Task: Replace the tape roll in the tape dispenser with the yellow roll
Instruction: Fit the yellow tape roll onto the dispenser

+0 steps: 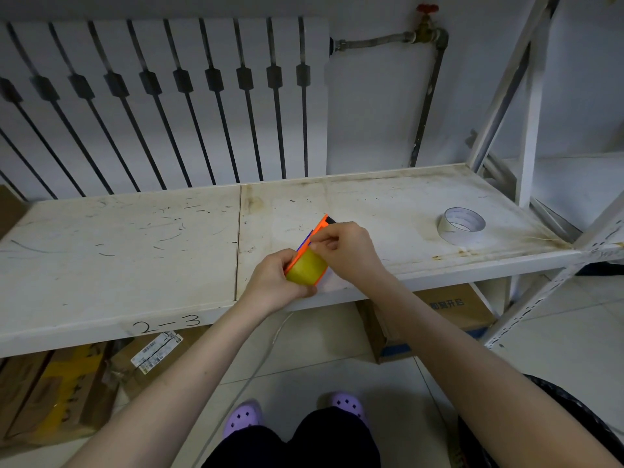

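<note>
The orange tape dispenser (pixel 320 228) is held over the front edge of the white shelf (pixel 135 244), tilted with its black tip pointing away. The yellow roll (pixel 306 267) sits inside the dispenser frame. My left hand (pixel 273 282) grips the dispenser and yellow roll from the left and below. My right hand (pixel 344 248) pinches at the top of the yellow roll with thumb and forefinger, against the dispenser frame. A white tape roll (pixel 461 225) lies flat on the shelf far to the right, apart from both hands.
A radiator (pixel 162 96) and a pipe with a red valve (pixel 427 25) stand behind the shelf. A shelf upright (pixel 533 113) rises at right. Cardboard boxes (pixel 60 393) sit on the tiled floor below the shelf; another box (pixel 456 315) is under the right side.
</note>
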`<state>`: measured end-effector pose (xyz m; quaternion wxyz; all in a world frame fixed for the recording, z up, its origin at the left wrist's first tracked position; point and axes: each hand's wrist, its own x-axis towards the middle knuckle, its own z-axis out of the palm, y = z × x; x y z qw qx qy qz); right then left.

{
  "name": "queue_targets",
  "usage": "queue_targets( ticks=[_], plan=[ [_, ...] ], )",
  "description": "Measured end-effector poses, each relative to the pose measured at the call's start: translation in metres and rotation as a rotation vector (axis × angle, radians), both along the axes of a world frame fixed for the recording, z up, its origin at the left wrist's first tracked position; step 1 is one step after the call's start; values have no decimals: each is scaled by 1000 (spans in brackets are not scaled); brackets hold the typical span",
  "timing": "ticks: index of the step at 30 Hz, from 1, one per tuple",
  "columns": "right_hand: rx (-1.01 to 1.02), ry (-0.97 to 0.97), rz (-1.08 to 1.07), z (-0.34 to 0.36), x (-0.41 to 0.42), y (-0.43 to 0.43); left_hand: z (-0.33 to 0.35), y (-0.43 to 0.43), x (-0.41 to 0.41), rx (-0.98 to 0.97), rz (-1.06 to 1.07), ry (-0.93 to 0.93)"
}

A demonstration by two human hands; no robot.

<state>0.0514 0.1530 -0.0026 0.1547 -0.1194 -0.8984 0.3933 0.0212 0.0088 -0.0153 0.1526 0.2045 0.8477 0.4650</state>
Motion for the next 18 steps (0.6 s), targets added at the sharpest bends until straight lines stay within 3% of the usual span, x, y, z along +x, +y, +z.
queue_targets(
  ticks=[11,16,18],
  plan=[
    [-106,-3,-45,1,-2,3,1,-1,-4,-53,4,13],
    [-248,68,-87,-13,7,-1,-2,-6,-7,63,123,-11],
    [-283,-9,-167,-28,12,-1,-5,-10,-10,113,186,-74]
  ],
)
